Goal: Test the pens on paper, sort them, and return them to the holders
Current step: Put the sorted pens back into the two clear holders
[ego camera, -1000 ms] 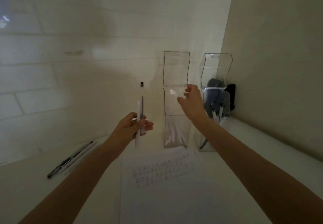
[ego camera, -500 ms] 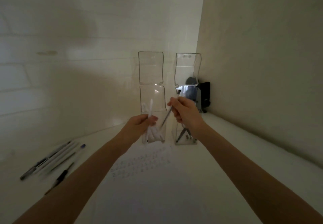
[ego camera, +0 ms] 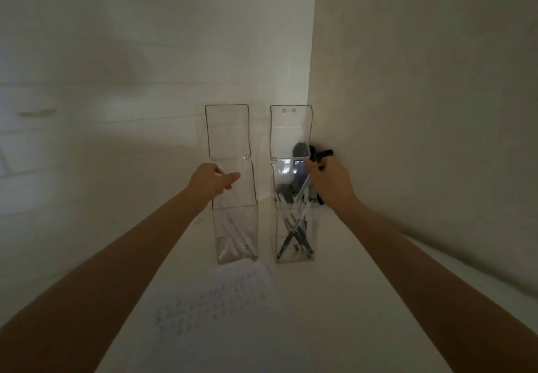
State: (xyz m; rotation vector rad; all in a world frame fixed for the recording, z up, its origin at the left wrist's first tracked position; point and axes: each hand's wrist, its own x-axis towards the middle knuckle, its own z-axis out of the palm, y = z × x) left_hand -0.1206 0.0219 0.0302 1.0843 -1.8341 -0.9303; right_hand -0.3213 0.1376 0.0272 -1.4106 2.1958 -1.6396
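Two clear plastic holders with raised lids stand in the wall corner. The left holder (ego camera: 235,227) contains white pens (ego camera: 237,237). The right holder (ego camera: 294,233) contains several dark and grey pens (ego camera: 294,234). My left hand (ego camera: 214,182) is at the left holder's mouth with its fingers loosely curled; whether a pen is still in it is hidden. My right hand (ego camera: 330,182) is at the right holder's mouth and grips a pale-barrelled pen (ego camera: 302,190) that slants down into the holder. A sheet of paper (ego camera: 221,314) with rows of test scribbles lies in front of the holders.
The holders stand on a white counter (ego camera: 334,300) with a tiled wall behind and a plain wall (ego camera: 422,110) close on the right. A dark object (ego camera: 324,154) sits in the corner behind the right holder.
Both hands have moved forward from in front of the holders to their open tops. The white pen no longer sticks up from my left hand. The view has shifted, and the loose pens at left are out of frame.
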